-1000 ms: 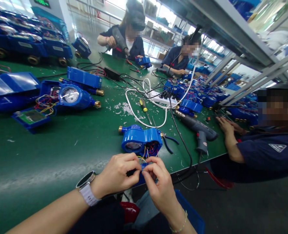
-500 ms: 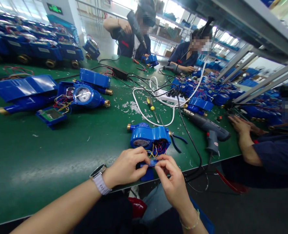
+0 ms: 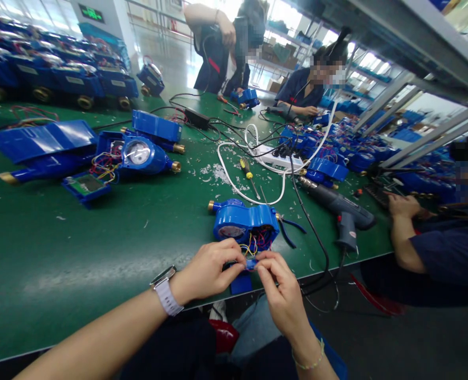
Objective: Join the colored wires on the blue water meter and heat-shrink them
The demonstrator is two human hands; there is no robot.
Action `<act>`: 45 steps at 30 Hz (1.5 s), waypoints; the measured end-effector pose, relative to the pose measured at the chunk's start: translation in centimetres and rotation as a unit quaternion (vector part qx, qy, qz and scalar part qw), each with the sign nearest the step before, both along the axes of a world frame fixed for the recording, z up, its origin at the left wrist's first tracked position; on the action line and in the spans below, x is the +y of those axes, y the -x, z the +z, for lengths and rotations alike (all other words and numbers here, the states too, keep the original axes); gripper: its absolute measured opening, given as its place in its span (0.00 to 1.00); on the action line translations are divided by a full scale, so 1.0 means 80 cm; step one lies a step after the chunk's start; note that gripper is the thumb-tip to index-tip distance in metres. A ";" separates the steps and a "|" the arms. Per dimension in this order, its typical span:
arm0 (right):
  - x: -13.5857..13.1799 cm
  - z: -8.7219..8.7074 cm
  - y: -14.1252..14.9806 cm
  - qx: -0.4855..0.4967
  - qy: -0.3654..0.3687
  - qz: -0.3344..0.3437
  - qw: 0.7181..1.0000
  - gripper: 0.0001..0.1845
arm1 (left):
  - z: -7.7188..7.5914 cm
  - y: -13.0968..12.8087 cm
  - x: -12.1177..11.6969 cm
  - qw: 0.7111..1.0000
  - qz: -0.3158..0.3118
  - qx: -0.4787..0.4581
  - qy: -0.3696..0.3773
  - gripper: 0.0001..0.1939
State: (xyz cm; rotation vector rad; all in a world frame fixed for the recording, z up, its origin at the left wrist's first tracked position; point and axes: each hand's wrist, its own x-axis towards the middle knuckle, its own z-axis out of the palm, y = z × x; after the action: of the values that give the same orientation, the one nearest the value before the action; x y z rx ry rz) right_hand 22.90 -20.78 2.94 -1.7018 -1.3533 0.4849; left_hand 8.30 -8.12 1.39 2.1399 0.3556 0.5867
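Observation:
A blue water meter (image 3: 245,224) with brass ends lies on its side at the table's front edge, its open housing facing me. Yellow, white and red wires (image 3: 251,246) run out of it toward a small shiny blue piece (image 3: 251,264), whose exact kind is hidden by my fingers. My left hand (image 3: 213,267) pinches this piece from the left, thumb against forefinger. From the right, my right hand (image 3: 277,277) grips its other side with the fingertips. Just below, a flat blue cover-like part (image 3: 240,284) lies at the table edge.
Pliers (image 3: 289,230) lie right of the meter, a heat gun (image 3: 338,208) further right. Behind are a screwdriver (image 3: 249,177), a white power strip (image 3: 279,157) and cables. More meters (image 3: 142,153) stand left. Co-workers sit opposite and at the right, one hand (image 3: 406,208) near the table edge.
My hands stay at the small blue piece, with only slight finger shifts. Across the table, a co-worker's raised heat gun has gone out of sight. The right co-worker's hand has shifted.

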 end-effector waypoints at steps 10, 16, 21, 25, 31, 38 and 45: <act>0.001 -0.010 -0.001 0.046 -0.018 -0.028 0.998 0.09 | -0.001 -0.001 -0.002 0.999 0.000 -0.009 0.037 0.07; 0.004 0.000 0.007 0.001 -0.034 -0.012 0.999 0.11 | 0.000 -0.003 -0.003 0.998 0.010 -0.029 0.049 0.01; 0.009 0.002 0.013 -0.031 -0.031 0.008 0.999 0.12 | 0.000 -0.004 -0.005 0.997 0.017 -0.043 0.060 0.03; 0.011 0.000 0.011 -0.011 -0.027 -0.010 1.000 0.12 | 0.000 -0.003 -0.004 0.997 0.020 -0.038 0.071 0.04; 0.006 0.004 0.007 -0.009 -0.030 0.013 0.999 0.06 | -0.001 -0.003 -0.002 0.996 0.022 -0.046 0.077 0.04; 0.007 0.000 0.010 0.016 -0.029 0.016 0.999 0.07 | -0.002 -0.003 -0.003 0.997 0.015 -0.056 0.045 0.05; 0.004 -0.009 0.009 0.159 0.001 -0.010 0.987 0.07 | 0.001 -0.003 0.000 0.998 0.008 -0.043 0.039 0.06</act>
State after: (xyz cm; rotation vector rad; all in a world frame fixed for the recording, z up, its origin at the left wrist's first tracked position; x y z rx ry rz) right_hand 22.18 -20.45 2.26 -1.5606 -1.1045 0.7140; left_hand 8.51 -8.16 1.49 2.0326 0.3435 0.6626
